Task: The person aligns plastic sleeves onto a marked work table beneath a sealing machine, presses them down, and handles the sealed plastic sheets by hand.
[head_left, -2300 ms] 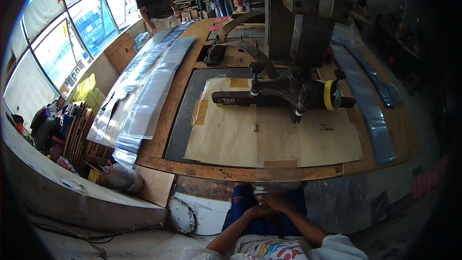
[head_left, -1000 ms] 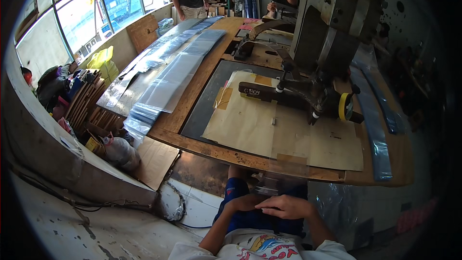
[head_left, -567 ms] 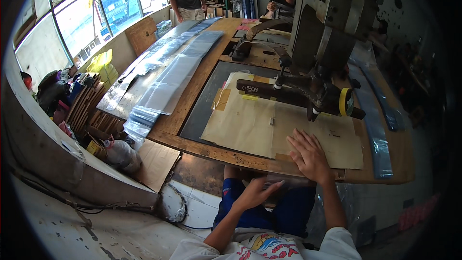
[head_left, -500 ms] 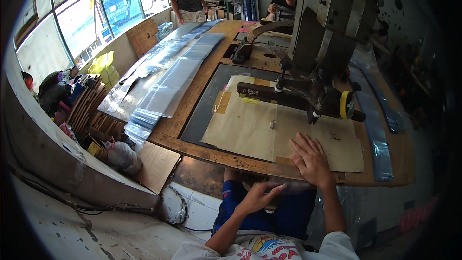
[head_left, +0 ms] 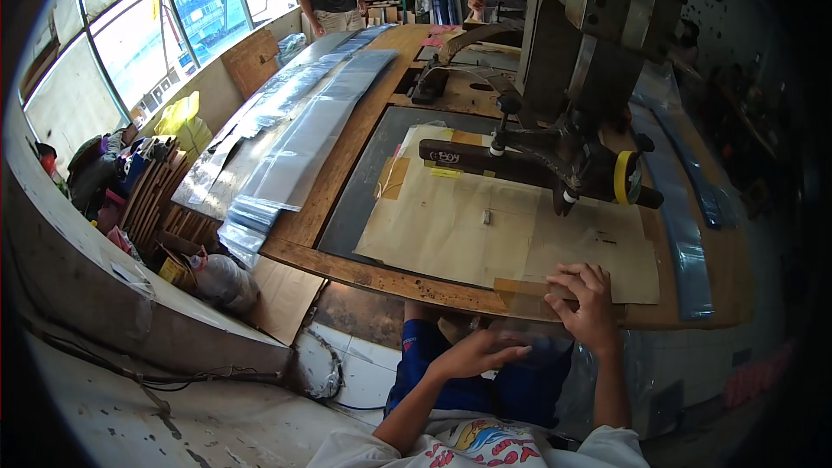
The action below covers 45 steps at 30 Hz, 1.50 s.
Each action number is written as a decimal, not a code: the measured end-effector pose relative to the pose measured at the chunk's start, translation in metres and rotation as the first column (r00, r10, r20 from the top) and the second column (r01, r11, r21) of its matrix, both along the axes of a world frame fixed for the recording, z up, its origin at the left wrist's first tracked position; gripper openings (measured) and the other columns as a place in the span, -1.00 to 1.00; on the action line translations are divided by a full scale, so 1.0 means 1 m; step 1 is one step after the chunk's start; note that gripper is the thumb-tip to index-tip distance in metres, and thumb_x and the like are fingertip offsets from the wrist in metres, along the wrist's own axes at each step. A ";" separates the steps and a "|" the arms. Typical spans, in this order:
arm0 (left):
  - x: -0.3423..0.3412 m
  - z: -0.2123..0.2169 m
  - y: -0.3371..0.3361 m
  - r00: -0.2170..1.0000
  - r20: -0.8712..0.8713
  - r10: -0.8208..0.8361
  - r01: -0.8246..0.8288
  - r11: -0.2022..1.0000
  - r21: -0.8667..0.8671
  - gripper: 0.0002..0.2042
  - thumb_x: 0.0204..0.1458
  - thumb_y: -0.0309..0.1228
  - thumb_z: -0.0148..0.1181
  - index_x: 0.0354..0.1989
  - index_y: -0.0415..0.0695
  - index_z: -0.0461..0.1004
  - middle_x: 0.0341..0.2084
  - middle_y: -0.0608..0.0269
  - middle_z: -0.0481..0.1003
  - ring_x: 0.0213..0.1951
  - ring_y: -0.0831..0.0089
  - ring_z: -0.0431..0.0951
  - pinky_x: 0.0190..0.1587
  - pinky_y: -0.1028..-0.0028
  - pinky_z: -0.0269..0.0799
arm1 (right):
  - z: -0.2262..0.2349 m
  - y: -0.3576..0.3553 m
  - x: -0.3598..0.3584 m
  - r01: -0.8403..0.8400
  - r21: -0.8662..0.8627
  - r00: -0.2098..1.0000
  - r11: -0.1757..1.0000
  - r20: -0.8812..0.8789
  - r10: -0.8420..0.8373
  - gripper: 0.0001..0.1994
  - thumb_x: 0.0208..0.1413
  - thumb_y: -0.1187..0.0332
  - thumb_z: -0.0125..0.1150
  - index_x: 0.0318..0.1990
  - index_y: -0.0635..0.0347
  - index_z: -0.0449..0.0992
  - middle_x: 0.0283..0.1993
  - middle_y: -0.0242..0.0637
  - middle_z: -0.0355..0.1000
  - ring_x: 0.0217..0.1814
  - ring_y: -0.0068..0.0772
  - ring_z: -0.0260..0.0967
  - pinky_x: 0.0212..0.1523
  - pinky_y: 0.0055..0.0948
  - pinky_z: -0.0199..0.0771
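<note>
I see a clear, glossy plastic sheet hanging limp over the counter's near edge, above my lap. My right hand curls its fingers onto its top edge; my left hand lies flat on it, fingers extended. Beyond lies matte brown cardboard on the worn wooden counter, under a dark metal machine arm.

Bright daylight floods in from the windows at upper left; the right side lies dim, edges bend and darken.
</note>
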State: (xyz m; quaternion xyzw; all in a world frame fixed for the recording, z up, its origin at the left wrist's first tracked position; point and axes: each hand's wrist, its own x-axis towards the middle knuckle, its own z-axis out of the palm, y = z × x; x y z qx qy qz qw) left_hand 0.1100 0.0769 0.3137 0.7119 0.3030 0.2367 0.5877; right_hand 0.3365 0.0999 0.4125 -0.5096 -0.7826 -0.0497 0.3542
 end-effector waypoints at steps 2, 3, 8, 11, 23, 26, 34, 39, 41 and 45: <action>0.008 -0.006 0.004 0.983 0.167 0.080 -0.071 0.995 -0.064 -0.59 0.33 -0.09 0.13 -0.13 -0.26 0.62 -0.39 0.19 0.64 -0.39 0.48 0.59 -0.26 0.45 0.53 | 0.009 -0.002 0.010 0.030 -0.505 0.996 0.862 0.090 0.018 -0.75 0.09 0.22 0.40 -0.11 0.06 0.66 0.01 -0.25 0.51 0.10 -0.14 0.38 0.23 -0.17 0.21; 0.008 -0.008 0.007 0.983 0.167 0.077 -0.067 0.996 -0.063 -0.59 0.33 -0.09 0.13 -0.13 -0.26 0.62 -0.39 0.19 0.64 -0.39 0.48 0.59 -0.26 0.45 0.53 | 0.011 0.003 0.010 0.033 -0.505 0.996 0.863 0.090 0.015 -0.75 0.09 0.22 0.40 -0.11 0.06 0.66 0.01 -0.25 0.51 0.10 -0.14 0.38 0.23 -0.17 0.21; 0.007 0.020 0.020 0.992 0.006 -0.122 0.122 0.982 -0.141 -0.62 0.37 -0.18 0.08 -0.13 -0.30 0.64 -0.17 0.15 0.66 -0.12 0.40 0.67 0.00 0.43 0.55 | -0.001 0.033 0.005 -0.224 -0.186 0.967 0.957 0.080 0.242 -0.69 0.14 0.06 0.35 -0.12 0.05 0.66 -0.07 -0.28 0.48 0.12 -0.18 0.33 0.24 -0.16 0.21; 0.012 0.032 0.020 0.987 0.098 -0.125 0.144 0.964 -0.223 -0.61 0.40 -0.19 0.01 0.01 -0.34 0.53 -0.18 0.14 0.66 -0.11 0.36 0.67 0.02 0.42 0.54 | 0.000 0.043 0.004 -0.250 -0.075 0.937 0.965 0.232 0.261 -0.66 0.14 0.01 0.34 -0.16 0.06 0.65 -0.17 -0.30 0.45 0.08 -0.20 0.31 0.22 -0.14 0.21; -0.016 0.091 0.036 0.993 -0.002 -0.118 0.118 0.992 0.048 -0.78 0.34 -0.53 -0.09 0.07 -0.29 0.41 -0.31 0.02 0.61 -0.29 0.19 0.66 -0.17 0.33 0.52 | -0.003 0.073 0.026 -0.383 -0.388 0.896 0.838 0.065 0.440 -0.65 0.18 0.08 0.33 -0.48 0.17 0.60 -0.48 -0.25 0.45 -0.32 -0.18 0.40 -0.14 -0.27 0.43; -0.020 0.091 0.051 0.994 0.073 -0.083 0.062 0.967 0.246 -0.86 0.18 -0.54 -0.03 -0.14 -0.30 0.39 -0.55 0.09 0.56 -0.47 0.11 0.58 -0.33 0.25 0.48 | -0.006 0.069 0.019 -0.313 -0.324 0.938 0.893 0.040 0.343 -0.59 0.21 0.04 0.32 -0.47 0.23 0.60 -0.62 -0.20 0.43 -0.55 -0.13 0.36 -0.38 -0.29 0.43; -0.047 0.143 0.077 0.998 0.044 0.047 -0.058 0.952 0.300 -0.86 0.31 -0.53 -0.07 -0.18 -0.28 0.45 -0.65 0.14 0.43 -0.61 0.39 0.47 -0.48 0.39 0.36 | 0.075 0.093 0.028 -0.481 -0.377 0.871 0.791 -0.308 0.382 -0.44 0.27 0.01 0.28 -0.61 0.33 0.42 -0.70 -0.40 0.24 -0.61 -0.64 0.19 -0.55 -0.45 0.18; -0.082 0.114 0.069 0.894 0.345 0.288 -0.379 0.895 0.234 -0.80 0.36 -0.52 -0.11 -0.25 -0.34 0.45 -0.71 0.32 0.33 -0.69 0.61 0.25 -0.59 0.56 0.14 | 0.096 0.097 0.047 -0.293 -0.196 0.931 0.936 -0.280 0.233 -0.38 0.29 -0.05 0.23 -0.68 0.17 0.17 -0.69 -0.52 0.07 -0.63 -0.71 0.02 -0.60 -0.49 0.06; -0.101 0.113 0.065 0.820 0.391 0.417 -0.498 0.857 0.130 -0.79 0.37 -0.50 -0.10 -0.25 -0.34 0.45 -0.72 0.37 0.31 -0.70 0.67 0.19 -0.61 0.60 0.07 | 0.091 0.090 0.055 -0.307 -0.181 0.922 0.934 -0.298 0.245 -0.38 0.29 -0.07 0.21 -0.67 0.15 0.19 -0.68 -0.53 0.09 -0.62 -0.72 0.02 -0.60 -0.50 0.05; -0.108 0.113 0.060 0.801 0.364 0.476 -0.550 0.824 0.133 -0.79 0.41 -0.50 -0.11 -0.17 -0.37 0.45 -0.67 0.39 0.34 -0.68 0.75 0.14 -0.62 0.64 0.00 | 0.084 0.080 0.054 -0.289 -0.178 0.915 0.941 -0.341 0.217 -0.39 0.25 -0.13 0.23 -0.63 0.14 0.22 -0.65 -0.54 0.14 -0.62 -0.73 0.06 -0.61 -0.53 0.05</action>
